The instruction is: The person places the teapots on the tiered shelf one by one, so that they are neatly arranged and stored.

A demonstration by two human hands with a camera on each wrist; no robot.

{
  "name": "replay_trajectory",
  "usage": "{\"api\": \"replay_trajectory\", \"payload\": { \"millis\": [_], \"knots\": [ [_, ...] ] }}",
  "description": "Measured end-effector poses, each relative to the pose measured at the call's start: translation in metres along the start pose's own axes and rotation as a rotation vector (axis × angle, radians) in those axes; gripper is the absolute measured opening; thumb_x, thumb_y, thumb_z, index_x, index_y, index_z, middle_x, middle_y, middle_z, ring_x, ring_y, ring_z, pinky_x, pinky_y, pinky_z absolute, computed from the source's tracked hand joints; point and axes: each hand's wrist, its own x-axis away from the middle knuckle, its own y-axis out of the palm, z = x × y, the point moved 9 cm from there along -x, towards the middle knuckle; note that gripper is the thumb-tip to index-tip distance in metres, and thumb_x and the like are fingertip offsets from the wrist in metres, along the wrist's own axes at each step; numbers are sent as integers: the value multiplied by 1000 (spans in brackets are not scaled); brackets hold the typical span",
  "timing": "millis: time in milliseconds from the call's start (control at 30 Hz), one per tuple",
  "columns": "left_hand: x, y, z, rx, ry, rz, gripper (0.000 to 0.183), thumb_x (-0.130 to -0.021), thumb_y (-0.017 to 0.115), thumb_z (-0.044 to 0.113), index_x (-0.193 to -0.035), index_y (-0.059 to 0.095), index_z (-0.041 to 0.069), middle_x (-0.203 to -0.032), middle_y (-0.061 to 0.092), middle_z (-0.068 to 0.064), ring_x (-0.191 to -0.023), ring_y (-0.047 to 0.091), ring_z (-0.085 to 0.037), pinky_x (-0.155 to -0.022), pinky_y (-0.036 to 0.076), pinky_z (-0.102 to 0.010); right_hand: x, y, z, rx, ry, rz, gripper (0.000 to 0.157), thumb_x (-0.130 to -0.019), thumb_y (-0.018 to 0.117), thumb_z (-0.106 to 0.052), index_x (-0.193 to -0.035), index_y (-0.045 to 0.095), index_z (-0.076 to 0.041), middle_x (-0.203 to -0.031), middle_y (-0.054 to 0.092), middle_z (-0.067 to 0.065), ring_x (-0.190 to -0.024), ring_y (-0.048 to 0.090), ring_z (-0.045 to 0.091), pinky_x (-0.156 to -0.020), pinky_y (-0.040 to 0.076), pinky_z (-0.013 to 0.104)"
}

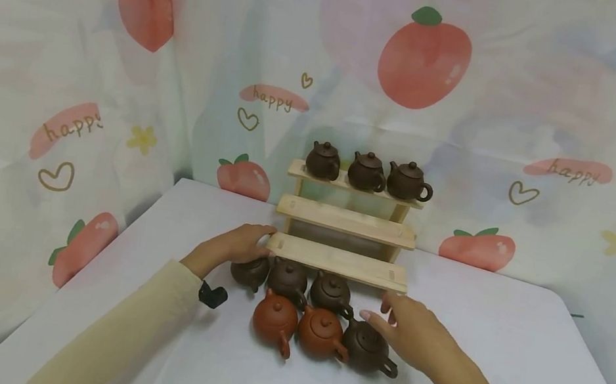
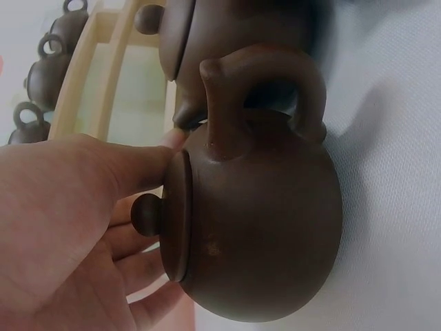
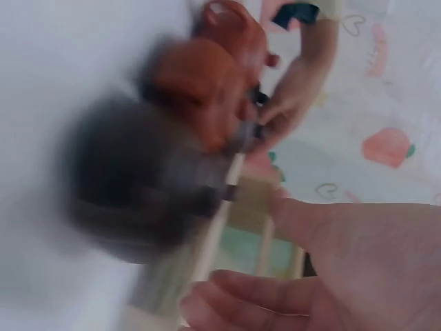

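A person's left hand (image 1: 240,245) reaches over the leftmost dark teapot (image 1: 248,274), beside the lowest shelf of a wooden rack (image 1: 346,222); its fingertips are hidden, so whether it grips cannot be told. Well apart from it, the right hand (image 1: 415,333) holds nothing, thumb and fingers parted near the dark front teapot (image 1: 367,348); two reddish-brown teapots (image 1: 274,320) and two more dark ones (image 1: 287,280) stand alongside on the white table (image 1: 209,370); three dark teapots (image 1: 367,173) line the top shelf.
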Motion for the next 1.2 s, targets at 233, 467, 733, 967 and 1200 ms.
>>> {"api": "replay_trajectory", "payload": {
  "millis": [233, 467, 733, 967, 1200],
  "knots": [
    [-1, 1, -3, 22, -30, 6, 60, -105, 66, 25, -156, 47, 0, -157, 51, -22, -149, 45, -39, -125, 36, -53, 40, 42, 37, -73, 129, -35, 49, -97, 69, -59, -101, 61, -11, -76, 56, -1, -67, 52, 15, -61, 44, 33],
    [1, 3, -3, 11, -33, -1, 62, -106, 65, 28, -157, 45, 0, -159, 50, -23, -150, 44, -40, -125, 35, -53, 49, 67, 42, -121, 105, 14, 37, -96, 75, -45, -89, 57, -13, -66, 50, -3, -65, 48, 16, -60, 41, 32],
    [1, 1, -2, 6, -28, 4, 61, -106, 65, 28, -157, 45, -1, -158, 50, -23, -150, 44, -40, -125, 35, -53, 58, 66, 38, -115, -55, 125, 26, -101, 72, -29, -85, 55, -18, -66, 45, -11, -62, 42, 5, -60, 38, 24],
    [-1, 2, -3, 8, -26, 10, 62, -106, 66, 28, -157, 45, -1, -158, 49, -24, -150, 44, -40, -125, 35, -53, 63, 58, 33, -111, -171, 239, 25, -101, 72, -21, -83, 54, -22, -65, 40, -18, -61, 39, -1, -58, 36, 21],
    [-2, 3, -4, 7, -22, 6, 62, -106, 65, 29, -157, 45, -1, -158, 50, -24, -150, 44, -40, -125, 35, -53, 64, 60, 35, -142, -189, 215, 30, -104, 68, -23, -81, 49, -24, -64, 39, -21, -59, 39, -5, -56, 37, 20]
  ]
}}
